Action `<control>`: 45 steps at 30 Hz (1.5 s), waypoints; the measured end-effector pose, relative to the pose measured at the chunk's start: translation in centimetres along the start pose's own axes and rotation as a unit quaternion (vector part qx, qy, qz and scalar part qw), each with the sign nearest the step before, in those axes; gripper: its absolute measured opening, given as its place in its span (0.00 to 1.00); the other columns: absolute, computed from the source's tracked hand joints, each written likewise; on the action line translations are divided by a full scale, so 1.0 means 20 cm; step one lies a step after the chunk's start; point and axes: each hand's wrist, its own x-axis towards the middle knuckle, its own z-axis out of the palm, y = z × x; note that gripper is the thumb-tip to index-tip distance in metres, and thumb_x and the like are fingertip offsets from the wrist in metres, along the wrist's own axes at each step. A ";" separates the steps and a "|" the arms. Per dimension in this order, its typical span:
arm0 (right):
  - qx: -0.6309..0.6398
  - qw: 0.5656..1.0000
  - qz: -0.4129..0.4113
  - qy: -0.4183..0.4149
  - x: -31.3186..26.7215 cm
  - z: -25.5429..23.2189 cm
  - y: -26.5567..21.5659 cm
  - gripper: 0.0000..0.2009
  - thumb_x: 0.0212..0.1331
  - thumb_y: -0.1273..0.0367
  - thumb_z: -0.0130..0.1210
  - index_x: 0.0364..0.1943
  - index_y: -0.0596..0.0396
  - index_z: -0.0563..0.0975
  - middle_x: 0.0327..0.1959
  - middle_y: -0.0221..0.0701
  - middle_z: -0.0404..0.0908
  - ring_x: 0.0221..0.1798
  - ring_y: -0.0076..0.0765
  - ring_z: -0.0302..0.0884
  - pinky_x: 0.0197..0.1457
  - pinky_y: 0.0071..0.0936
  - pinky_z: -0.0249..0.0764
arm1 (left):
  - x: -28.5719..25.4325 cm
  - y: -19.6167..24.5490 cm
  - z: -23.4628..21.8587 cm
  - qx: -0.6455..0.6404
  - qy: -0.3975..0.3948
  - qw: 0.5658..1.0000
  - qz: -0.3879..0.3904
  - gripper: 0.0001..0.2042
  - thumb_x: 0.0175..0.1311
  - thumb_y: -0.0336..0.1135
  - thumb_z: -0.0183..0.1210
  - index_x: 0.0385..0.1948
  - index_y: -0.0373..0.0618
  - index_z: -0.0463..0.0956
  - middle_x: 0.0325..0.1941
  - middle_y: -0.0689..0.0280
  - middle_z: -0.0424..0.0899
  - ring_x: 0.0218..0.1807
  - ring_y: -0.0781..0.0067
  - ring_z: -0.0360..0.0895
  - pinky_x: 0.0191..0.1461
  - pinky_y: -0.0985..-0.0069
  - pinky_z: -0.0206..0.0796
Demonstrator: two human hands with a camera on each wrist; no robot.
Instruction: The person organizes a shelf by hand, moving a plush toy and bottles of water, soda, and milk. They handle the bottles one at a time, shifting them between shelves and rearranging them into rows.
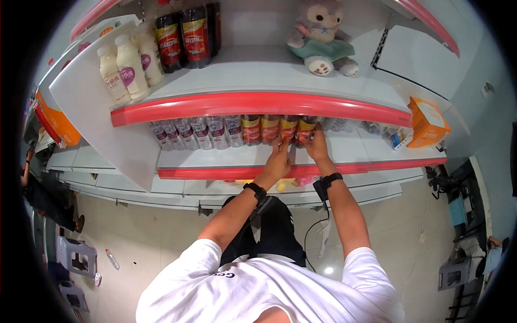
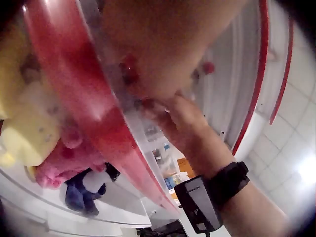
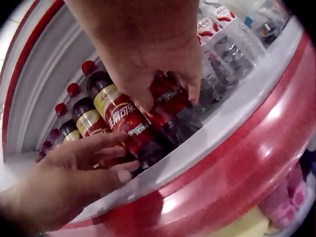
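Several cola bottles with red and yellow labels (image 1: pixel 270 129) stand in a row on the middle shelf. My right hand (image 1: pixel 318 146) grips the rightmost cola bottle (image 3: pixel 170 111), with fingers and thumb around its sides in the right wrist view. Beside it, my left hand (image 1: pixel 277 161) reaches in from the front; its fingers (image 3: pixel 106 145) lie extended against the neighbouring cola bottle (image 3: pixel 123 116). In the left wrist view my left hand (image 2: pixel 158 54) is blurred and large, with my right hand (image 2: pixel 185 121) below it; the bottles are mostly hidden there.
Clear bottles with purple labels (image 1: pixel 200 132) line the shelf to the left, and other clear bottles (image 3: pixel 237 42) stand right of the colas. A red shelf edge (image 1: pixel 258 106) runs above. An orange box (image 1: pixel 429 124) is at the right end; plush toys (image 2: pixel 69 158) lie below.
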 end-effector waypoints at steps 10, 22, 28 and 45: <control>-0.069 0.997 -0.013 0.010 0.04 -0.01 0.01 0.32 0.48 0.75 0.70 0.59 0.64 0.67 0.55 0.50 0.78 0.57 0.54 0.78 0.58 0.41 0.75 | 0.02 -0.02 0.05 0.048 -0.001 0.999 0.016 0.42 0.55 0.26 0.58 0.73 0.28 0.46 0.72 0.29 0.53 0.69 0.31 0.63 0.68 0.56 0.65; 0.072 0.997 -0.019 0.001 0.07 0.03 0.07 0.31 0.51 0.74 0.71 0.59 0.60 0.69 0.48 0.39 0.80 0.50 0.38 0.81 0.55 0.34 0.78 | -0.23 -0.08 -0.33 0.145 0.077 0.974 0.153 0.17 0.54 0.31 0.61 0.46 0.40 0.79 0.44 0.57 0.80 0.55 0.51 0.72 0.59 0.56 0.65; -0.048 0.997 0.017 0.051 0.00 -0.02 0.14 0.25 0.58 0.72 0.68 0.57 0.60 0.70 0.46 0.36 0.79 0.48 0.30 0.79 0.51 0.27 0.77 | -0.33 -0.47 -0.75 0.240 0.134 0.960 0.042 0.10 0.56 0.34 0.63 0.37 0.40 0.79 0.41 0.56 0.83 0.48 0.52 0.75 0.55 0.56 0.67; -0.280 0.805 -0.503 -0.144 0.81 0.63 -2.36 0.22 0.63 0.56 0.61 0.51 0.60 0.77 0.45 0.45 0.83 0.48 0.52 0.81 0.51 0.41 0.74 | -0.38 -0.70 -0.79 0.242 0.177 0.952 0.060 0.09 0.58 0.39 0.58 0.23 0.46 0.75 0.19 0.60 0.80 0.25 0.57 0.81 0.30 0.61 0.74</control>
